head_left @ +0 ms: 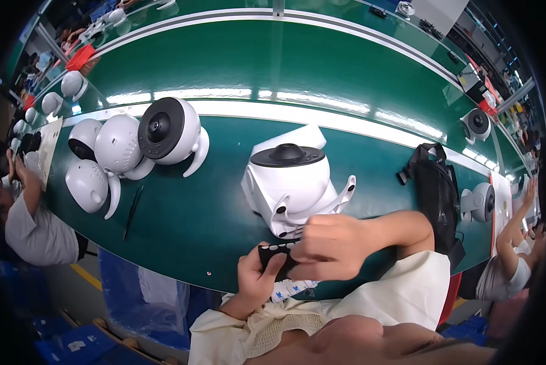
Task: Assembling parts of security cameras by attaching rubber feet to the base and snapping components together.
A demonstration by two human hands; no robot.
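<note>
My left hand (256, 277) grips a small black sheet with white round spots (266, 257) between thumb and fingers, close to the table's front edge. My right hand (331, 246) is closed at the sheet's right side, its fingers bent and pressed together; what they pinch is hidden. Just beyond both hands lies a white rounded camera (291, 182) with its black lens face tilted up. Small black round pads show on its splayed white legs. Below the sheet, a white strip with blue print (292, 289) lies partly covered by my hands.
Several white cameras with black faces (169, 131) are grouped at the left. A thin black tool (133, 213) lies in front of them. A black bag (437, 194) sits at the right, beside another white camera (480, 202). Other people work at both sides.
</note>
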